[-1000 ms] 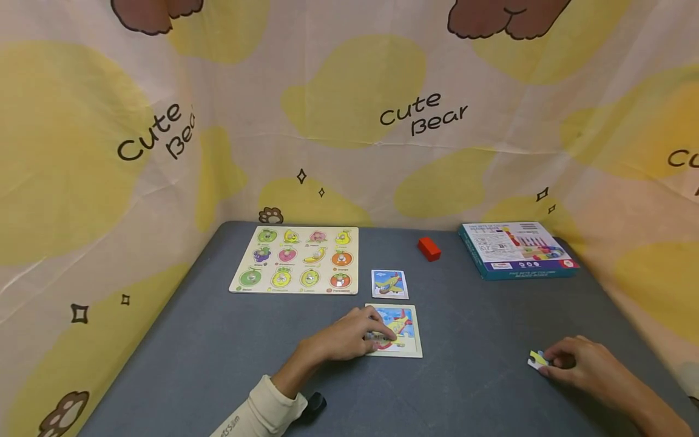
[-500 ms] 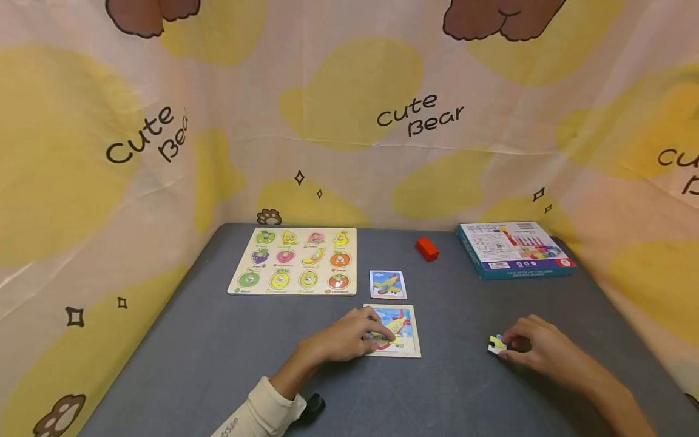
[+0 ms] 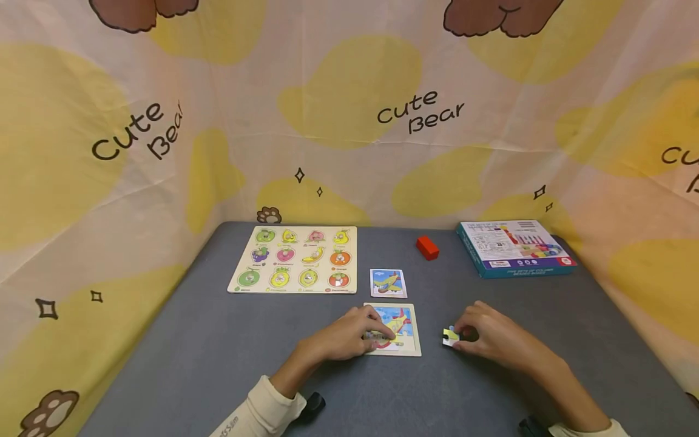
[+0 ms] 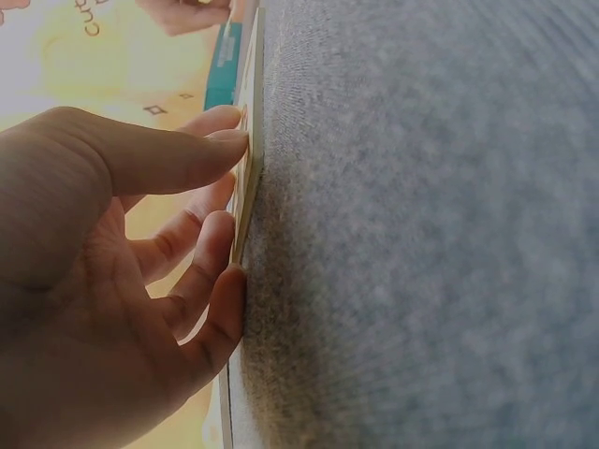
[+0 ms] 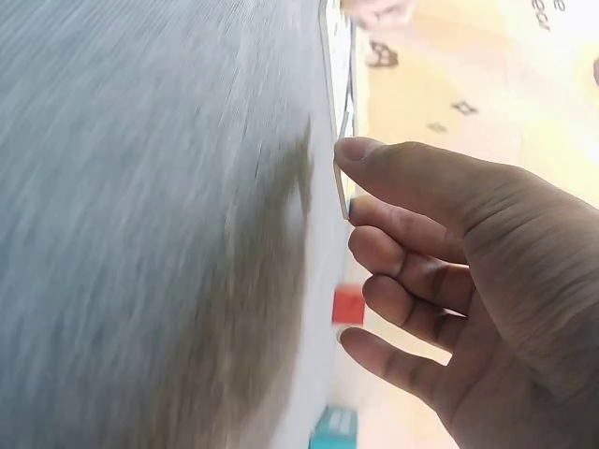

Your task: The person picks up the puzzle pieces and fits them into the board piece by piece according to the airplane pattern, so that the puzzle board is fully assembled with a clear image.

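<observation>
Between the thumb and fingers of my right hand is a small yellow-and-white jigsaw puzzle piece, held just right of the framed airplane puzzle. In the right wrist view the puzzle piece appears edge-on at the thumb tip, above the tabletop. My left hand rests its fingertips on the puzzle's left part and covers some of it. Seen from the left wrist, the thumb and fingertips touch the puzzle frame, which lies on the table. A pale gap shows along the lower right inside the frame.
Behind the puzzle lies a small airplane picture card. A fruit peg board is at the back left. A red block and a teal-edged box stand farther back on the grey table. Printed cloth walls enclose it.
My right hand has carried the puzzle piece leftward across the table, from the far right to close beside the puzzle frame. The left hand stays in place on the puzzle.
</observation>
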The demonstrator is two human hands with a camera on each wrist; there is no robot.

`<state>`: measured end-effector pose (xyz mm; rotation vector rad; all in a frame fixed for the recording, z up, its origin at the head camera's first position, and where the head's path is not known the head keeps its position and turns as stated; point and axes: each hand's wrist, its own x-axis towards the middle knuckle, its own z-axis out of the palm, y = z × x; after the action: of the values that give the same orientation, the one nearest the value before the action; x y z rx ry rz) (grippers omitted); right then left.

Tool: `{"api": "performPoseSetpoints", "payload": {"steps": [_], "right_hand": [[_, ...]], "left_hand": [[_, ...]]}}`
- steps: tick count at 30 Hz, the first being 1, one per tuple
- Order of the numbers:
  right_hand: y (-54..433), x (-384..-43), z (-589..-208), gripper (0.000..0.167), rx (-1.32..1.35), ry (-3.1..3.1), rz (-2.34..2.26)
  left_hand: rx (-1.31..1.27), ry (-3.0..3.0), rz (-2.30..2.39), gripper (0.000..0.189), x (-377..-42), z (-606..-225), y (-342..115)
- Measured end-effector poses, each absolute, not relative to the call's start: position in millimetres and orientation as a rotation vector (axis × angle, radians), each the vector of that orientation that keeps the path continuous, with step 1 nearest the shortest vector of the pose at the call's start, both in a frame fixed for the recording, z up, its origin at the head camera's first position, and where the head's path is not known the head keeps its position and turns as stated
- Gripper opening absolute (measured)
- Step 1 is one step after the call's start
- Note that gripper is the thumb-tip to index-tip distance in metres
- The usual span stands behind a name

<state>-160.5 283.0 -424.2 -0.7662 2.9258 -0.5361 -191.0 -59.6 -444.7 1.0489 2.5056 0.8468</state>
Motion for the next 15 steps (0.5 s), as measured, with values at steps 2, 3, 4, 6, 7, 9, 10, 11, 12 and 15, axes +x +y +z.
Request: {"api": "performPoseSetpoints", "payload": {"steps": [2, 3, 4, 6, 7, 9, 10, 11, 12, 15], "right_hand": [[274.8, -163.4, -424.5, 0.018, -0.802, 2.922, -0.534], [270.9, -164.9, -424.9, 0.018, -0.821, 2.919, -0.533], [267.0, -166.4, -425.3, 0.018, -0.842, 2.917, -0.53], [259.4, -169.0, -425.9, 0.017, -0.876, 2.91, -0.534], [255.6, -170.2, -426.0, 0.017, -0.89, 2.906, -0.534], [248.3, -172.3, -426.1, 0.017, -0.911, 2.898, -0.53], [244.8, -173.0, -426.0, 0.017, -0.918, 2.894, -0.53], [241.6, -173.8, -426.0, 0.018, -0.923, 2.892, -0.526], [238.6, -174.5, -426.1, 0.018, -0.926, 2.889, -0.522], [230.8, -175.9, -426.6, 0.021, -0.916, 2.873, -0.51]], "left_hand": [[1.046, 2.503, 0.848, 0.032, -190.8, -444.0, -59.7], [1.047, 2.502, 0.85, 0.032, -190.5, -443.5, -59.8], [1.05, 2.504, 0.848, 0.031, -190.6, -443.4, -59.8], [1.055, 2.51, 0.847, 0.031, -190.1, -442.7, -59.8], [1.058, 2.512, 0.846, 0.031, -189.7, -442.5, -59.8], [1.053, 2.512, 0.845, 0.031, -189.6, -442.2, -59.8], [1.047, 2.511, 0.845, 0.031, -189.6, -442.1, -59.8], [1.044, 2.509, 0.845, 0.031, -189.6, -441.9, -59.8], [1.041, 2.507, 0.845, 0.032, -189.6, -441.7, -59.8], [1.043, 2.502, 0.84, 0.032, -190.0, -441.7, -59.9]]}}
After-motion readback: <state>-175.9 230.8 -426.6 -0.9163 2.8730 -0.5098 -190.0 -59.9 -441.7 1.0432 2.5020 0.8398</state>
